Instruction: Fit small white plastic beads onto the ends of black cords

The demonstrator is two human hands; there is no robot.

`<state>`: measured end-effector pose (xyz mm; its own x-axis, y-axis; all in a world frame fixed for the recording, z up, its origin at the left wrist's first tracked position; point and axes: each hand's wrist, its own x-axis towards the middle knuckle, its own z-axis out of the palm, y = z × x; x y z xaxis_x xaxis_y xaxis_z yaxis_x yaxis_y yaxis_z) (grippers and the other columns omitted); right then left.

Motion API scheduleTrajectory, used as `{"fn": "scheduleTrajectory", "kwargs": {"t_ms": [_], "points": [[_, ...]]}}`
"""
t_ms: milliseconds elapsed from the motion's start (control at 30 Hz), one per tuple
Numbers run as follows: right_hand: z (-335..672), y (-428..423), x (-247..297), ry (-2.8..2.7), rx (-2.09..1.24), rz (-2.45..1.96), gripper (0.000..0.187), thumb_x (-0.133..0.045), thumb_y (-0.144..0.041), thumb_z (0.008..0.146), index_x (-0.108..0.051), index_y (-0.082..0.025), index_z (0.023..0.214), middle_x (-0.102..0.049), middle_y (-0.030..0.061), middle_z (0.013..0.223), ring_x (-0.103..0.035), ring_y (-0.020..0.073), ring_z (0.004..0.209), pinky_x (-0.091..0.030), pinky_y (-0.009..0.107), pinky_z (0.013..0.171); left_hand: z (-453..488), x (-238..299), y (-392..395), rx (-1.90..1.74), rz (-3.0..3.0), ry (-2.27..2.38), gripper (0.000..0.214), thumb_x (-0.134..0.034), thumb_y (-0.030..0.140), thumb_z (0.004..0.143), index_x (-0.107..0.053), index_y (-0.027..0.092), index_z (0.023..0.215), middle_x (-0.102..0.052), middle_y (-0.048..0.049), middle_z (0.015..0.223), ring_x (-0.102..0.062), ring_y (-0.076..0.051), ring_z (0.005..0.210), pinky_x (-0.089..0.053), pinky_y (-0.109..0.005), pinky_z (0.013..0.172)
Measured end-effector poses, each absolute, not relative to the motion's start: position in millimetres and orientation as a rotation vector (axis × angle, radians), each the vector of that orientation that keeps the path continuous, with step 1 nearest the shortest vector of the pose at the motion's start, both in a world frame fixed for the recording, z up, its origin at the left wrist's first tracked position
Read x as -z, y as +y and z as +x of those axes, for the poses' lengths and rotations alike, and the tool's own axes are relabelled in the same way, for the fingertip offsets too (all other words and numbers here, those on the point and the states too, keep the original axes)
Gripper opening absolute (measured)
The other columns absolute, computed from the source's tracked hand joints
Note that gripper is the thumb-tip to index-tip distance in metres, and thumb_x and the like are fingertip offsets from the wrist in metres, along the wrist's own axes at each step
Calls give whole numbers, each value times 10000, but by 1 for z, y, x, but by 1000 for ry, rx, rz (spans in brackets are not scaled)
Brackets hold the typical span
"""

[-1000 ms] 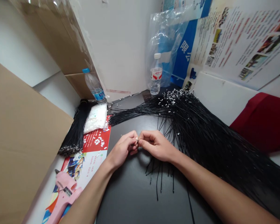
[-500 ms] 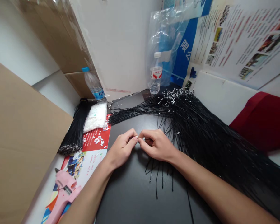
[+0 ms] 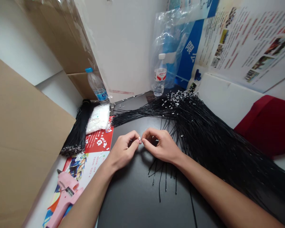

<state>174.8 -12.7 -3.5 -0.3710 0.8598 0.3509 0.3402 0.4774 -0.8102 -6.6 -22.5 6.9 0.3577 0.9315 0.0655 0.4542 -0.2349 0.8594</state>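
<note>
Between the thumb and fingertip of my left hand (image 3: pixel 123 151) is a tiny white plastic connector (image 3: pixel 139 138). Closed in a pinch just to its right is my right hand (image 3: pixel 161 145), with a thin black wire mostly hidden by the fingers. The fingertips of both hands nearly meet above the dark tabletop (image 3: pixel 130 190). Beside and beneath my right hand, loose black wires (image 3: pixel 165 179) stick out toward me. They join a large heap of black wires (image 3: pixel 209 142), which has many small white pieces (image 3: pixel 178 96) at its far end.
At left, a pink glue gun (image 3: pixel 67 190) lies on a printed sheet (image 3: pixel 97 164), near a bag of white pieces (image 3: pixel 98 118) and a tied wire bundle (image 3: pixel 77 133). Two bottles (image 3: pixel 97 85) (image 3: pixel 159 76) stand at the back. A cardboard flap (image 3: pixel 26 136) juts in from the left.
My fingertips have drawn slightly apart, and the white connector in my left hand shows more clearly. The whole view has shifted a little; the surrounding things stay in place.
</note>
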Motion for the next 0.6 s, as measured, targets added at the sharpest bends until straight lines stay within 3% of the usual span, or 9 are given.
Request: {"fn": "scheduleTrajectory", "kwargs": {"t_ms": [400, 600], "points": [[175, -13, 4, -1916, -828, -1005, 62, -570, -194, 819, -608, -164, 781, -603, -19, 649, -524, 86, 553, -420, 203, 555, -8, -5, -22, -818, 1890, 1232, 227, -483, 340, 926, -552, 195, 766, -507, 31, 653, -441, -140, 602, -334, -266, 581], [177, -12, 3, -1919, -817, -1025, 69, -558, -192, 818, -602, -164, 773, -593, -20, 644, -508, 82, 543, -406, 201, 544, -9, -7, -22, -879, 1956, 1254, 163, -504, 264, 897, -527, 200, 749, -500, 38, 625, -458, -135, 578, -348, -263, 580]]}}
